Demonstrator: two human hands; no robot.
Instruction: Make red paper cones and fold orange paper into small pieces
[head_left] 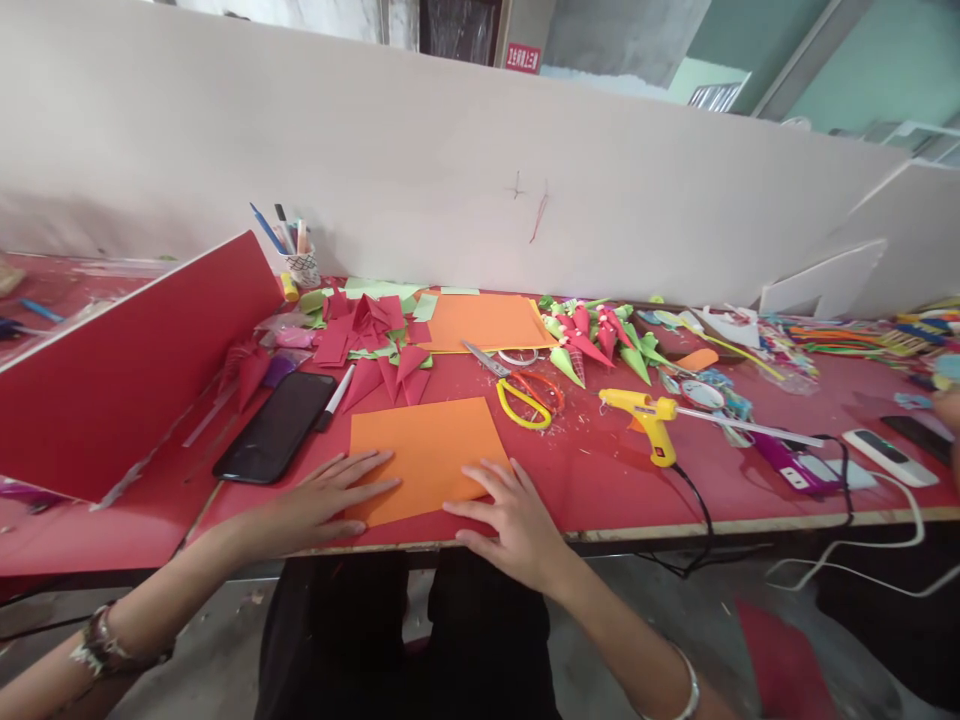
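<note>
**Fingers Spread, Orange Paper Flat!**

And both sets of fingers are lying spread, none of them pinching anything! The left hand is resting over the near left corner of the orange paper; the right hand is covering the near right part, its thumb sticking out past the near edge. The paper itself is lying on the red table, close to the table's near edge. Single sheet or folded? The view isn't telling.

Just beyond, the scissors are lying ready; the glue gun is resting to the right, the phone to the left. Farther back, an orange stack is sitting beside a cluster of red and green cones.

This is looking like a steadying step, hands holding the paper flat. Any next move is probably calling for one palm pinning while the other hand is taking an edge cleanly.
</note>
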